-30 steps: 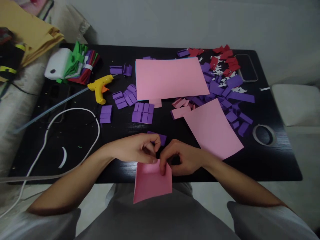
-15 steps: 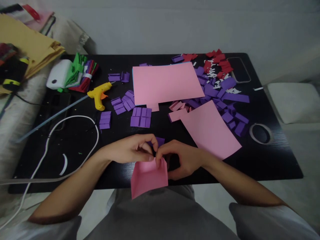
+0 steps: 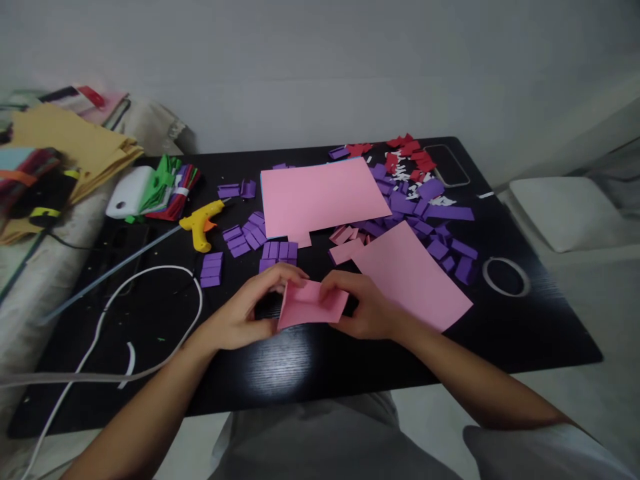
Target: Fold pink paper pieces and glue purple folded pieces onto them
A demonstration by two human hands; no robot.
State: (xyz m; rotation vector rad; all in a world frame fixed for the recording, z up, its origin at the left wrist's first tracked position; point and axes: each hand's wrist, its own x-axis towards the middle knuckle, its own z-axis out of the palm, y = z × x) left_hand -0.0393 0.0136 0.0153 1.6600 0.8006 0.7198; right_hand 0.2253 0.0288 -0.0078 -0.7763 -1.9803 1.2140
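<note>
Folded pink paper (image 3: 306, 311), centre frame: probably light, easily creased; best held by edges, where left hand (image 3: 241, 312) and right hand (image 3: 367, 305) pinch.

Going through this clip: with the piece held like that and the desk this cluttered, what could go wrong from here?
The folded pink piece is thin and held between the left hand and right hand; uneven pressure might crease or skew it.

The white cable loops beside the left forearm, which could snag it.

The right forearm passes near the loose pink sheet and might shift it.
</note>
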